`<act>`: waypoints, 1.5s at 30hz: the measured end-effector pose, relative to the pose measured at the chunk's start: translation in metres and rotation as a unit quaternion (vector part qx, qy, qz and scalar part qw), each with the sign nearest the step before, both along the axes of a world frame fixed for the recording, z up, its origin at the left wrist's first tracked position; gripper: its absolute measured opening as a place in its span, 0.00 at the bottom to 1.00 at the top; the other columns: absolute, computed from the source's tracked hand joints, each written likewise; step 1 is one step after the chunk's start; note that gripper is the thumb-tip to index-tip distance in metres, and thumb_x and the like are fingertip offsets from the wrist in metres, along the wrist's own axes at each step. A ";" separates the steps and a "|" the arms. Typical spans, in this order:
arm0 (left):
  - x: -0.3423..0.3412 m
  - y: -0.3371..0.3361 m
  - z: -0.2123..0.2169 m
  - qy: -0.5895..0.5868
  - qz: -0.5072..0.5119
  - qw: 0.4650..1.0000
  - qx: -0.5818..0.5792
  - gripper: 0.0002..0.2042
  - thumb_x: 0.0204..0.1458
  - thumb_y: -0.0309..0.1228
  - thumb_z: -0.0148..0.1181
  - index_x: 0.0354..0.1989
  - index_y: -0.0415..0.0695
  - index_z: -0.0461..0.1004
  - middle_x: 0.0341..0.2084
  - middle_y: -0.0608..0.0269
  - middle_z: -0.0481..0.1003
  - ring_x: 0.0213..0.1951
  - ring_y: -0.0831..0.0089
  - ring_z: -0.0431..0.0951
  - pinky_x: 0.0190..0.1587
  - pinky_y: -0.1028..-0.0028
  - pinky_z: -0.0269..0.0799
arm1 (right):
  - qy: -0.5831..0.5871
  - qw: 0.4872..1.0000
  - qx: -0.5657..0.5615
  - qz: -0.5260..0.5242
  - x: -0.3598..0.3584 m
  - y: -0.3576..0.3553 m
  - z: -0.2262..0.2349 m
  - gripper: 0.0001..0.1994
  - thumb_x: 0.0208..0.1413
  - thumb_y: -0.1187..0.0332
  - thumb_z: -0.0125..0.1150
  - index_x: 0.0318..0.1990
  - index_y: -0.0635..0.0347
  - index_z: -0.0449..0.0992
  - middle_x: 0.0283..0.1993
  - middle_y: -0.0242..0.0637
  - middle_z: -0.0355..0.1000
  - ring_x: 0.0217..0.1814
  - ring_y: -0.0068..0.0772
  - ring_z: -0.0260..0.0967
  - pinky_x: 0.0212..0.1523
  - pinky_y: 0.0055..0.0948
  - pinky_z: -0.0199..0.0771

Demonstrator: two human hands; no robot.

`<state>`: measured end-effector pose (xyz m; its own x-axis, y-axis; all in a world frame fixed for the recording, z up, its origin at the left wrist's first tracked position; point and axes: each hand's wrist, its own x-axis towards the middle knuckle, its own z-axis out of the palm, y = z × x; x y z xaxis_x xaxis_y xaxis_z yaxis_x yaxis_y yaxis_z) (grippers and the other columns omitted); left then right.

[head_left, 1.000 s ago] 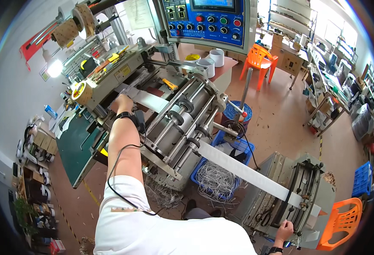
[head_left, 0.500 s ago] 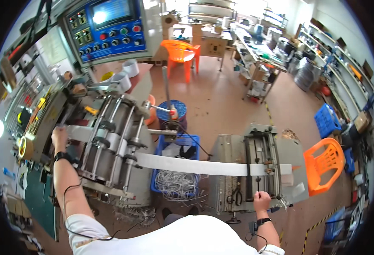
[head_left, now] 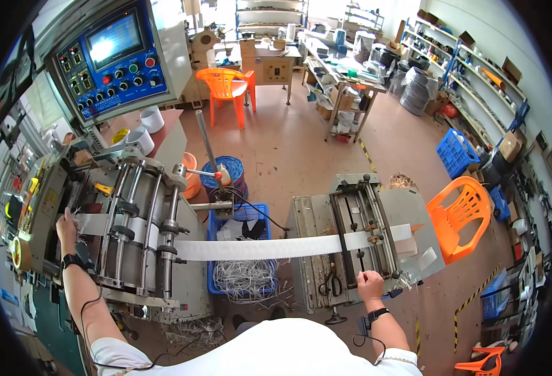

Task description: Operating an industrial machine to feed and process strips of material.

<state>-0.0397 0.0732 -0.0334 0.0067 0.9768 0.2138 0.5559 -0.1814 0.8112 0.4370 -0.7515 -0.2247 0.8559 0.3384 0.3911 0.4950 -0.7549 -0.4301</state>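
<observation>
Head view: reddish-brown floor [head_left: 270,156], scuffed and dotted with small debris, grey machine at either side, white toothed-edge strip [head_left: 263,248] bridging the gap between them. Strip goes from the left machine [head_left: 191,276], through its rollers, over the blue crate [head_left: 211,279] of tangled white scraps [head_left: 241,277], and onto the right machine [head_left: 310,216], ending past the clamp bars. Left hand [head_left: 67,232] is at the left machine's outer edge by the strip's end, fingers bunched; can't tell if they pinch it. Right hand [head_left: 370,285] is at the right machine's near edge, fingers curled in beside the lower end of a black rod [head_left: 361,260]; grip on it can't be told. Scissors [head_left: 330,284] by the right machine's near-left corner. Yellow cutter [head_left: 104,188] near the left machine's far side, white rolls [head_left: 152,119] beyond. Room: orange chair [head_left: 439,225] off the right machine's right edge, another orange chair [head_left: 229,93] farther back, cluttered table [head_left: 354,81] behind, loaded shelves [head_left: 476,69] along the right wall, yellow-black tape [head_left: 456,326] on the floor. Writing: blue control panel [head_left: 116,81] has a lit screen [head_left: 114,39], glare on it, and rows of small pale lettering by knobs and buttons, too small to read.
</observation>
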 end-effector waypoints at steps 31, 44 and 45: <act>0.001 -0.006 0.005 0.152 -0.023 0.988 0.017 0.28 0.56 0.52 0.52 0.19 0.35 0.71 0.15 0.56 0.71 0.20 0.62 0.71 0.27 0.65 0.64 | -0.003 1.000 0.007 -0.012 -0.001 0.001 0.002 0.11 0.50 0.65 0.61 0.19 0.59 0.73 0.22 0.42 0.70 0.28 0.47 0.69 0.31 0.42 0.70; 0.002 0.011 -0.008 0.147 -0.122 0.981 0.030 0.25 0.55 0.47 0.57 0.17 0.35 0.73 0.12 0.65 0.66 0.21 0.78 0.67 0.25 0.69 0.63 | 0.005 1.000 0.001 -0.017 -0.002 0.002 0.005 0.10 0.49 0.65 0.61 0.20 0.59 0.74 0.23 0.42 0.71 0.29 0.47 0.70 0.33 0.43 0.71; 0.002 0.004 -0.005 0.149 -0.118 0.981 0.030 0.25 0.55 0.47 0.57 0.17 0.35 0.73 0.12 0.65 0.66 0.21 0.78 0.67 0.25 0.69 0.63 | -0.003 1.000 0.011 -0.011 -0.002 0.004 0.004 0.10 0.49 0.66 0.61 0.20 0.59 0.73 0.23 0.43 0.70 0.28 0.48 0.69 0.32 0.43 0.70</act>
